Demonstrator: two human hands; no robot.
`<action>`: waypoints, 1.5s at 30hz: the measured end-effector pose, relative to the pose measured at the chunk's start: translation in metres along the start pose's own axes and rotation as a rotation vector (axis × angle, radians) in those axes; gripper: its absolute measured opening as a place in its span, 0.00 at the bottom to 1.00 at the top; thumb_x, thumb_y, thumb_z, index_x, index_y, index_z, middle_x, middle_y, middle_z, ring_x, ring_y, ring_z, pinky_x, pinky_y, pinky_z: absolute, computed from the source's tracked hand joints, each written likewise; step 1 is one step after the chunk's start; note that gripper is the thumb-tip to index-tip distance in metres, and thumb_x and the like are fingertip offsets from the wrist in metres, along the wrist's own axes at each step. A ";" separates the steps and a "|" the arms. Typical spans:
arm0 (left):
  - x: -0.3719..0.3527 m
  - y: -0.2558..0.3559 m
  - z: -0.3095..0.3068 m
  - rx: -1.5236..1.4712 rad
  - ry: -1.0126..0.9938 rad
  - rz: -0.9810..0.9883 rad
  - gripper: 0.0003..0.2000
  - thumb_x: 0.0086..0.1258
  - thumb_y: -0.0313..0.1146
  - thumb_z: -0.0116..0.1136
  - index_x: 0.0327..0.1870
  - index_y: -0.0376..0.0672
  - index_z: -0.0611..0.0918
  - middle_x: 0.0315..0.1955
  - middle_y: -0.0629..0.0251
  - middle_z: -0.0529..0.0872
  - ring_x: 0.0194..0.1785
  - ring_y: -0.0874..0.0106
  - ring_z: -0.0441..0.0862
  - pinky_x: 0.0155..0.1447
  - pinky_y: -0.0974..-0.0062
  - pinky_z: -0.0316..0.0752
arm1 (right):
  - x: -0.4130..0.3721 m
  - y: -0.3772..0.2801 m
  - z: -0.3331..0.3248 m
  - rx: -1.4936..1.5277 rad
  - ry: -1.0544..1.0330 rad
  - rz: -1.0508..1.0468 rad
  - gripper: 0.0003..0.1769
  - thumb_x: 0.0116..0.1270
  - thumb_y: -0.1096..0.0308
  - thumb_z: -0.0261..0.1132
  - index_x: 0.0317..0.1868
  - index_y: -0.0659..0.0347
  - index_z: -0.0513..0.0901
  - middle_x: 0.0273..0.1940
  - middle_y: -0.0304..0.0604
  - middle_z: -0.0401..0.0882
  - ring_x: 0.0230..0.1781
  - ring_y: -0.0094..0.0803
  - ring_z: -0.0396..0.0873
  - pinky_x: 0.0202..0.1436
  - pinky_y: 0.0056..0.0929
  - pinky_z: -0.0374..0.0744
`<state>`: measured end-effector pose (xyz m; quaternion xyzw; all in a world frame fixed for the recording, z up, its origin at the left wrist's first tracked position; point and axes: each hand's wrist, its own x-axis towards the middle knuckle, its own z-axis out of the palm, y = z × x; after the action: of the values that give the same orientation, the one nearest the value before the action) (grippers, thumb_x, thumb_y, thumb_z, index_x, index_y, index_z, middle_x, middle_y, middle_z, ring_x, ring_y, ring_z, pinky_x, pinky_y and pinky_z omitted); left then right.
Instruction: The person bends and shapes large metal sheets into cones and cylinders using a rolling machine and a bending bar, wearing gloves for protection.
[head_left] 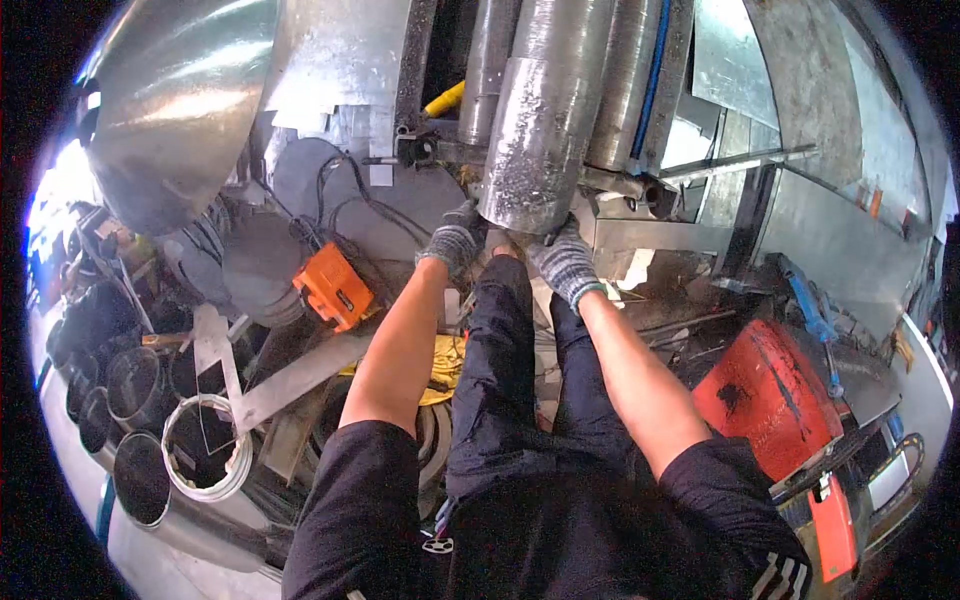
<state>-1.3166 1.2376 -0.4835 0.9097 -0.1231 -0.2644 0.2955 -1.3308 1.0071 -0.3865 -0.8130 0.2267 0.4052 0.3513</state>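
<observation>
A shiny sheet-metal tube [535,140], speckled with dark marks, lies lengthwise away from me among the long steel rollers of a machine. My left hand [455,240], in a grey knitted glove, is closed at the left side of the tube's near end. At the right side of that end, my right hand [563,260], gloved the same way, has its fingers curled under the rim. The fingertips of both hands are partly hidden. Steel rollers [617,90] flank the tube on either side.
An orange box [335,287] with cables lies left of my left arm. Metal tubes and a white ring [207,448] crowd the lower left. A red metal guard [770,400] stands right of my legs. A large curved sheet [185,100] rises at the upper left.
</observation>
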 end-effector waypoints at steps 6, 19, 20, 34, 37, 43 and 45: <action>-0.066 0.047 -0.014 0.075 -0.137 -0.321 0.17 0.63 0.37 0.63 0.48 0.38 0.76 0.36 0.48 0.86 0.39 0.47 0.84 0.41 0.54 0.77 | -0.035 0.021 0.010 -0.288 -0.058 -0.061 0.39 0.61 0.48 0.66 0.66 0.64 0.69 0.51 0.62 0.81 0.53 0.55 0.80 0.57 0.48 0.79; -0.198 0.052 0.010 -0.023 -0.144 -0.431 0.17 0.66 0.36 0.55 0.54 0.43 0.78 0.38 0.44 0.84 0.43 0.44 0.82 0.48 0.51 0.76 | -0.130 0.048 0.084 -0.518 -0.346 -0.063 0.34 0.66 0.53 0.61 0.64 0.71 0.71 0.54 0.67 0.79 0.57 0.58 0.78 0.62 0.46 0.76; -0.213 0.057 0.014 -0.038 -0.146 -0.460 0.20 0.65 0.36 0.55 0.58 0.45 0.76 0.39 0.42 0.84 0.42 0.43 0.82 0.46 0.49 0.76 | -0.137 0.044 0.075 -0.541 -0.389 -0.088 0.34 0.66 0.53 0.60 0.64 0.71 0.71 0.54 0.67 0.79 0.57 0.59 0.77 0.62 0.45 0.76; -0.315 0.168 -0.071 -0.016 0.204 -0.526 0.12 0.65 0.34 0.54 0.42 0.39 0.86 0.34 0.45 0.88 0.38 0.51 0.88 0.40 0.56 0.82 | -0.223 0.038 0.004 -0.406 -0.744 -0.686 0.12 0.68 0.58 0.61 0.41 0.59 0.81 0.33 0.42 0.81 0.32 0.35 0.80 0.39 0.37 0.80; -0.331 0.184 -0.090 -0.018 0.216 -0.661 0.12 0.63 0.34 0.55 0.38 0.38 0.88 0.35 0.46 0.88 0.39 0.51 0.88 0.42 0.56 0.82 | -0.167 0.086 0.020 -0.401 -0.845 -0.934 0.10 0.65 0.58 0.65 0.37 0.54 0.82 0.33 0.40 0.81 0.32 0.31 0.79 0.41 0.34 0.82; -0.399 0.208 -0.091 -0.042 0.073 -0.765 0.13 0.61 0.34 0.55 0.38 0.39 0.89 0.36 0.47 0.89 0.41 0.52 0.88 0.45 0.56 0.82 | -0.181 0.078 0.049 -0.227 -0.973 0.097 0.09 0.64 0.58 0.64 0.37 0.53 0.82 0.32 0.39 0.81 0.31 0.32 0.79 0.38 0.32 0.82; -0.419 0.206 -0.059 -0.118 0.118 -0.815 0.12 0.59 0.34 0.56 0.36 0.39 0.89 0.35 0.47 0.89 0.40 0.51 0.88 0.44 0.56 0.82 | -0.210 0.056 0.053 -0.263 -0.947 0.225 0.08 0.64 0.59 0.64 0.37 0.53 0.82 0.31 0.38 0.80 0.30 0.31 0.78 0.37 0.31 0.79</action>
<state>-1.6458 1.2616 -0.1477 0.8791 0.2794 -0.3139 0.2249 -1.5137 1.0284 -0.2591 -0.5480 0.0756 0.7900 0.2644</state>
